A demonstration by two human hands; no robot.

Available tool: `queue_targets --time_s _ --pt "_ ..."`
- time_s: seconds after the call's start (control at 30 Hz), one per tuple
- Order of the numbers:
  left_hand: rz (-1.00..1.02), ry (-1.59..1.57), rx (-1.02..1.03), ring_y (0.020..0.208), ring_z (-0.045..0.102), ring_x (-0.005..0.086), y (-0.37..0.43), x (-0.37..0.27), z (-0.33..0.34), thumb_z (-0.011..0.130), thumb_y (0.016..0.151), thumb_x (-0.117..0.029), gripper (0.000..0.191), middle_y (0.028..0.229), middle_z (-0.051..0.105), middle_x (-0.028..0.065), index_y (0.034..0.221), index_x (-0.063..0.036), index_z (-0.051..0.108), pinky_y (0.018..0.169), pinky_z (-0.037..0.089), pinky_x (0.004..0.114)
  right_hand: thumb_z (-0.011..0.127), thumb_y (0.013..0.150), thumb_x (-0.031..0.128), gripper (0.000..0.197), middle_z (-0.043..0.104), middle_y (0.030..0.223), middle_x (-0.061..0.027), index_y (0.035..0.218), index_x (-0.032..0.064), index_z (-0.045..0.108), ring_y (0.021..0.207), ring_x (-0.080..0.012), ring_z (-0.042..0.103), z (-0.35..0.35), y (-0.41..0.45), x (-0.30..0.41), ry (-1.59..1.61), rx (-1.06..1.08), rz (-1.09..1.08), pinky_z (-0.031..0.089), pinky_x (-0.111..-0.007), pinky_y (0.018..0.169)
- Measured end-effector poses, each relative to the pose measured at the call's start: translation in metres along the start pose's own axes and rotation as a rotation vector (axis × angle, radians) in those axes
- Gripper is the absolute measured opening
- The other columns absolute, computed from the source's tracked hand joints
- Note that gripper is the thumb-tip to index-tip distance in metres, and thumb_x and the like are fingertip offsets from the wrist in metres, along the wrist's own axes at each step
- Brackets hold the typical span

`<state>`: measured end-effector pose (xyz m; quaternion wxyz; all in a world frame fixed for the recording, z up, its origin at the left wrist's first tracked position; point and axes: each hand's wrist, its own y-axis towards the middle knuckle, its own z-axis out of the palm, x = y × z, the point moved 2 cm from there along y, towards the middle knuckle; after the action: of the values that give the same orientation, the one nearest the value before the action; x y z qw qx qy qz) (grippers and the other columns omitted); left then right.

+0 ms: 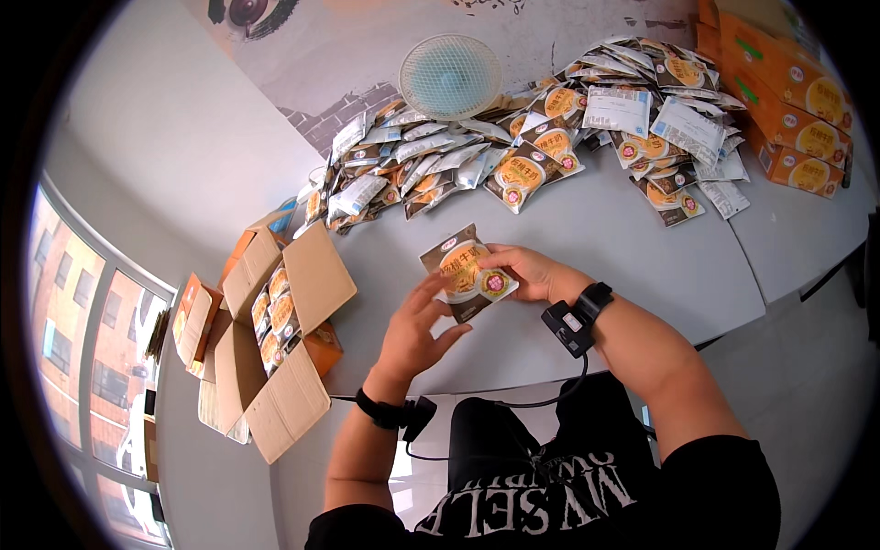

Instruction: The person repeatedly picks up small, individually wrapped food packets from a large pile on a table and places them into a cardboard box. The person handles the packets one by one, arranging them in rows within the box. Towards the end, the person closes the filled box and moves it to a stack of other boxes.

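A brown and orange printed drink-powder packet [474, 275] is held up over the grey table, its front face towards me. My right hand [526, 270] grips its right side, thumb on the front and fingers behind. My left hand [421, 328] is at the packet's left edge with its fingers apart; whether the fingertips touch it I cannot tell. To the left, an open cardboard box [237, 364] holds several similar packets [280, 309] in rows. A large heap of such packets [426, 161] lies beyond my hands, some with their white backs up.
Orange printed cartons [804, 130] are stacked at the right back. A round fan with a mesh guard [450, 77] stands behind the heap. The grey table [619, 234] has a seam at the right. More orange boxes [196, 320] sit beside the cardboard box, near the window.
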<state>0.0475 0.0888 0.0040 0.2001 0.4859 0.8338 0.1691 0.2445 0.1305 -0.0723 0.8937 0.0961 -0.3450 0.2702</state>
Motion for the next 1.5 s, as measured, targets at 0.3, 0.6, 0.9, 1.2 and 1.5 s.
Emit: queue_targets --time_s 0.3,0.6,0.9,1.2,1.5 --pt "-0.898 -1.487 -0.213 0.113 0.051 0.0233 -0.018 0.039 0.059 0.052 0.093 -0.017 0.045 0.126 0.047 0.0132 0.132 -0.0035 0.032 0.088 0.047 0.037 0.06 0.084 0.01 0.048 0.056 0.113 -0.0113 0.127 0.0032 0.039 0.101 -0.0212 0.06 -0.001 0.003 -0.004 -0.101 -0.024 -0.09 0.05 -0.034 0.087" --pt "-0.794 -1.252 -0.191 0.09 0.063 0.0185 0.0 0.015 0.08 0.057 0.086 -0.003 0.045 0.112 0.057 0.0093 0.126 -0.003 0.036 0.059 0.055 0.027 0.063 0.086 0.014 0.035 0.06 0.101 -0.0094 0.113 -0.0013 0.048 0.089 -0.015 0.061 -0.008 0.007 -0.001 -0.416 -0.2 -0.305 0.051 -0.027 0.075" --pt "-0.761 -1.232 -0.237 0.098 0.059 0.0182 -0.012 0.019 0.083 0.064 0.083 -0.004 0.05 0.111 0.057 0.0102 0.125 -0.0005 0.036 0.078 0.052 0.029 0.057 0.09 0.024 0.026 0.064 0.091 -0.0062 0.097 -0.0006 0.061 0.08 -0.0126 0.063 -0.017 0.013 -0.005 -0.388 -0.317 -0.333 0.053 -0.026 0.07" --pt "-0.781 -1.165 -0.263 0.106 0.055 0.0174 -0.023 0.02 0.076 0.069 0.078 -0.004 0.061 0.114 0.056 0.0115 0.128 0.0023 0.034 0.089 0.047 0.03 0.052 0.094 0.028 0.024 0.063 0.087 -0.0026 0.092 0.0055 0.06 0.077 -0.0115 0.061 -0.005 0.007 -0.002 -0.262 -0.237 -0.223 0.05 -0.026 0.065" --pt "-0.78 -1.378 -0.533 0.11 0.055 0.02 -0.071 0.02 -0.063 0.066 0.077 0.003 0.056 0.119 0.056 0.0115 0.126 -0.0001 0.041 0.096 0.044 0.034 0.032 0.095 0.053 0.064 0.062 0.111 -0.0159 0.124 -0.0008 0.05 0.096 -0.0234 0.063 -0.002 0.007 -0.001 -0.34 -0.194 -0.112 0.052 -0.031 0.081"
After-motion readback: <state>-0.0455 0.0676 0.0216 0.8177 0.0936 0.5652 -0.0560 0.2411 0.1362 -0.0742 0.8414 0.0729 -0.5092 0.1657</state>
